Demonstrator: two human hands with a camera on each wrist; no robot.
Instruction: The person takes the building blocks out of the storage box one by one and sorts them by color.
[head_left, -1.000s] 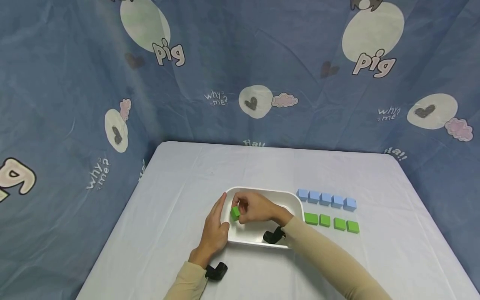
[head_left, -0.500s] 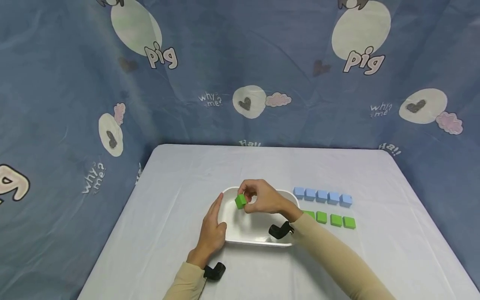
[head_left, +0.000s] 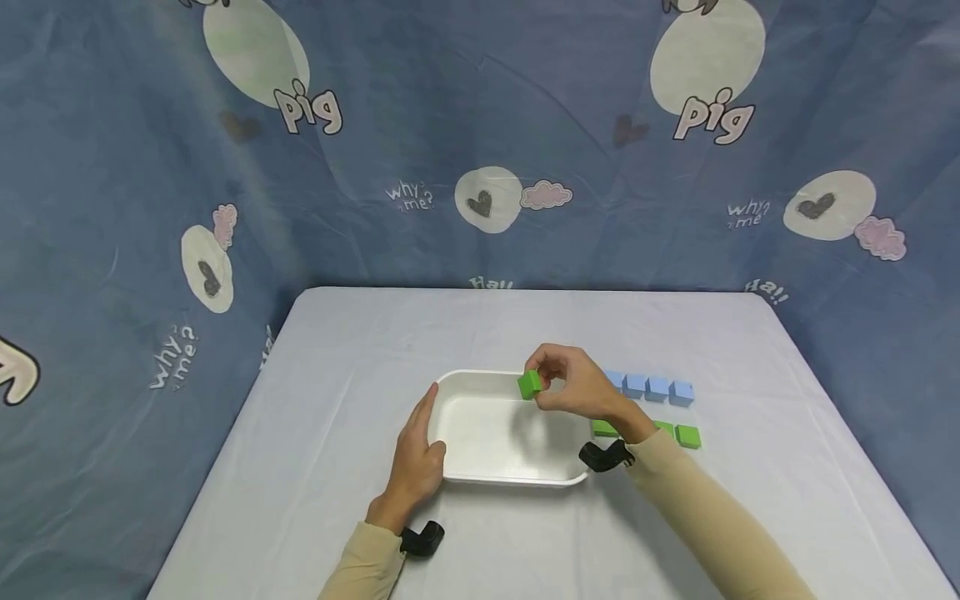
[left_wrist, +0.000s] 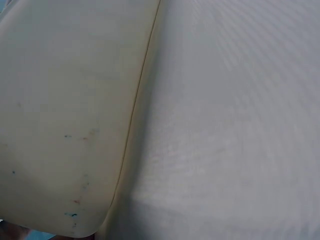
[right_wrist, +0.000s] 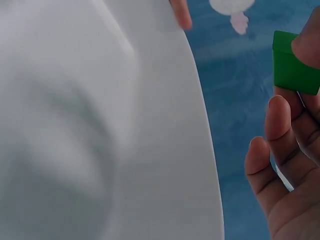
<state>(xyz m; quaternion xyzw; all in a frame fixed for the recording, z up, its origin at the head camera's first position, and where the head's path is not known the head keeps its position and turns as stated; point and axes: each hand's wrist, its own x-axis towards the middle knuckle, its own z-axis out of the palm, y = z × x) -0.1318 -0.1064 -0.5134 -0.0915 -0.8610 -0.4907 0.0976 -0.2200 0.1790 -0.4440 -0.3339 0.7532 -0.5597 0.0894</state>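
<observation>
A white rectangular tray (head_left: 480, 433) lies on the table, its inside bare in the head view. My left hand (head_left: 414, 467) rests along the tray's left edge with fingers extended. Thumb and fingers of my right hand (head_left: 576, 383) pinch a green cube (head_left: 529, 384) above the tray's back right part. Close up in the right wrist view, the thumb presses on the green cube (right_wrist: 290, 70), while other fingers are loosely bent beneath. The left wrist view is mostly filled by the tray's outer side (left_wrist: 75, 100) and the white cloth.
Right of the tray, several blue cubes (head_left: 657, 389) form a row. In front of them runs a row of green blocks (head_left: 687, 437), partly hidden by my right wrist. A white cloth (head_left: 360, 375) covers the table; a blue printed curtain (head_left: 600, 250) hangs behind.
My right hand has lifted the green cube from the tray's left end and carried it right and toward the back. The left hand has stayed at the tray's left edge.
</observation>
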